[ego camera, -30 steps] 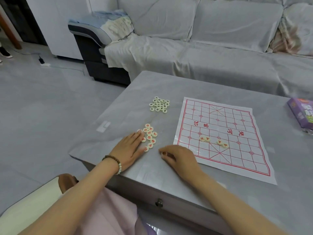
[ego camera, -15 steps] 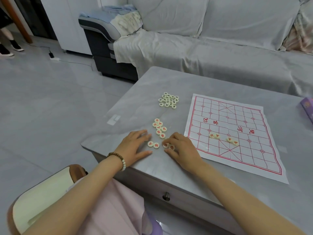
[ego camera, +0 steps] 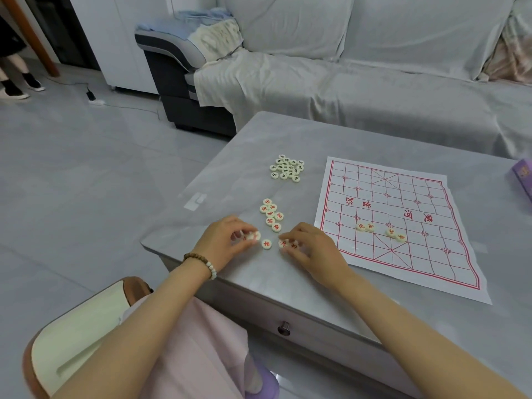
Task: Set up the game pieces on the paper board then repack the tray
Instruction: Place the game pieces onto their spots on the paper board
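Head view: cream chair (ego camera: pixel 74 335) at near left, beside the person's lap. Left hand (ego camera: pixel 227 240), bead bracelet (ego camera: pixel 201 262) on its wrist, sits over the near-left corner of the table (ego camera: pixel 316 133). Its fingers are curled, thumb and fingertips clamped on a blurred piece (ego camera: pixel 254 235); can't tell if it's one piece or two, or whether it's lifted off the top. Just right of that, a lone piece (ego camera: pixel 266 243) with a red mark lies flat on the table between the hands, touching neither. Farther back, the red pile (ego camera: pixel 272 216) is a loose string of about seven pieces, face up. Well beyond it is the black pile (ego camera: pixel 286 167), a tight cluster near the left edge of the table. Right hand (ego camera: pixel 313 251) is just right of the lone piece, fingers curled, tips pinching a red pair (ego camera: pixel 288 243) down on the tabletop. Drawer knob (ego camera: pixel 283 329) on the table's near face. The paper board (ego camera: pixel 431 269) lies flat to the right of the hands with its red grid up. Four board pieces sit on its near half, two touching (ego camera: pixel 365 226) and two touching (ego camera: pixel 395 234). Purple box (ego camera: pixel 522 177) is cut off at the far-right edge. Grey sofa (ego camera: pixel 374 82) behind the table.
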### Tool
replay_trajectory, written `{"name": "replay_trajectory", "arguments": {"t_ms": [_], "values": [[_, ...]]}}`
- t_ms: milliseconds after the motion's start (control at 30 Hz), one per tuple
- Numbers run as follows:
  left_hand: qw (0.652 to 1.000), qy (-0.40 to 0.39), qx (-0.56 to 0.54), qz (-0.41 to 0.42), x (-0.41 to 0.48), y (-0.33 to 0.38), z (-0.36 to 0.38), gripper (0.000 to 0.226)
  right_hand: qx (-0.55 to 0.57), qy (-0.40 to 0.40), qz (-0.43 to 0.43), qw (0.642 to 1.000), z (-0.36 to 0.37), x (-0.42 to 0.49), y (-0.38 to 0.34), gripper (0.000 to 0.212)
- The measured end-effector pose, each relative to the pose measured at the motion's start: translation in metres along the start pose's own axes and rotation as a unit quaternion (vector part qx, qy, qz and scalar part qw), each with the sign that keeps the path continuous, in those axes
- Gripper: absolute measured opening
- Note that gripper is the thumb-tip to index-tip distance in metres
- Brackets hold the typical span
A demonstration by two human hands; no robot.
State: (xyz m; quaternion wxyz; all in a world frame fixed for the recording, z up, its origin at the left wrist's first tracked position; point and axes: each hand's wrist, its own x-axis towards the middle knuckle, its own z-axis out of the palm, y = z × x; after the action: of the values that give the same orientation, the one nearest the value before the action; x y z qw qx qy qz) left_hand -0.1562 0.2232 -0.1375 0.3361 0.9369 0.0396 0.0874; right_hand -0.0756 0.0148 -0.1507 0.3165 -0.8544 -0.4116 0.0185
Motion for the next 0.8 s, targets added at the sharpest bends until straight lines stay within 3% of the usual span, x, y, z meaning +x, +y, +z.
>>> {"name": "replay_trajectory", "arguments": {"t_ms": [100,300,500,633,800], "values": [[0.998,0.026,-0.050,0.023,0.015,0.026,0.005,0.018,0.053,0.056,0.034,0.996,-0.019,-0.009,0.010,0.020],[0.996,-0.043,-0.035,0.067,0.054,0.084,0.060,0.028,0.015,0.123,0.129,0.984,-0.072,-0.045,0.067,0.020],[0.993,-0.094,0.000,0.068,0.078,0.127,0.119,0.035,-0.033,0.132,0.204,0.969,-0.098,-0.077,0.108,0.022],[0.991,-0.117,0.024,0.062,0.084,0.136,0.138,0.034,-0.052,0.105,0.215,0.970,-0.093,-0.085,0.116,0.025],[0.991,-0.119,0.027,0.061,0.081,0.133,0.139,0.038,-0.039,0.140,0.214,0.966,-0.091,-0.087,0.113,0.028]]}}
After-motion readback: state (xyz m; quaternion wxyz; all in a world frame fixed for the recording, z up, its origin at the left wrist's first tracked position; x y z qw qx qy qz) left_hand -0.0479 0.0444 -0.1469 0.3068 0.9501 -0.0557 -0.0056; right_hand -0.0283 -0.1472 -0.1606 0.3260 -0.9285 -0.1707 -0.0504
